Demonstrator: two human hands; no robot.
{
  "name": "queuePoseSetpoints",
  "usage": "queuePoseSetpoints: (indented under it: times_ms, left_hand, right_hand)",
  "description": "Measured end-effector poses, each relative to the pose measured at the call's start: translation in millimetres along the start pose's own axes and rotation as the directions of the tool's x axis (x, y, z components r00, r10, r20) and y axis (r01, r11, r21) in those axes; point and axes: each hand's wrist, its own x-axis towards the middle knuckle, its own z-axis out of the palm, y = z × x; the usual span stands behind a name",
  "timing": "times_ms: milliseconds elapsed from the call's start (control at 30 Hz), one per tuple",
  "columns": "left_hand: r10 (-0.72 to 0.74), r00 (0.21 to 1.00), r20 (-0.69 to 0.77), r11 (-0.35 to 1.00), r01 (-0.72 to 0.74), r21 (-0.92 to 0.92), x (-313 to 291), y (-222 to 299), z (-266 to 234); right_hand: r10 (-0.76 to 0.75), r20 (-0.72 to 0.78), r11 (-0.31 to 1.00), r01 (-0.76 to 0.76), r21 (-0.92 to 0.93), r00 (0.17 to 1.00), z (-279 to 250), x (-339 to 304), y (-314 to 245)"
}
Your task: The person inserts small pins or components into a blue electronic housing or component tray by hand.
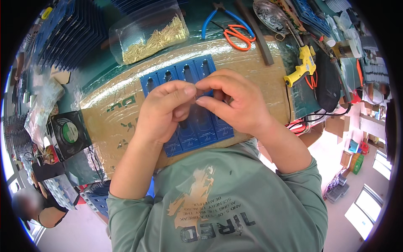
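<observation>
Over a blue circuit board panel [184, 140] with several long slots, my two hands meet fingertip to fingertip. My left hand [168, 107] is closed, with thumb and forefinger pressed together. Opposite it, my right hand [237, 101] pinches at the same spot. Whatever sits between the fingertips is too small to make out. The panel lies on a brown cardboard sheet [113, 122], and my hands hide its middle. Beyond it stands a clear plastic tray [119, 35] holding a heap of thin brass-coloured pins [157, 40].
Blue-handled pliers [208, 21], orange-handled scissors [239, 38] and a dark bar [258, 35] lie at the back. A yellow soldering gun [303, 67] with its cord is on the right. At left are a fan [69, 132] and stacked blue boards [69, 35]. Another person [52, 214] is lower left.
</observation>
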Motion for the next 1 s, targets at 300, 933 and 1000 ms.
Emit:
queuePoseSetpoints:
  times_ms: [300, 933, 1000]
  left_hand:
    - [-0.012, 1.0, 0.018, 0.999, 0.013, -0.036, 1, -3, -3]
    - [0.126, 0.99, -0.068, 0.987, -0.132, -0.087, -3, 3, -8]
    - [0.156, 0.987, -0.042, 0.981, -0.16, -0.107, -3, 4, -8]
  right_hand:
    - [-0.105, -0.03, 0.988, 0.101, -0.118, 0.994, 4, 2, 4]
    - [0.352, 0.075, 0.934, -0.355, 0.033, 0.933, -16, -19, 10]
    - [0.38, 0.1, 0.925, -0.38, -0.015, 0.92, -18, -27, 14]
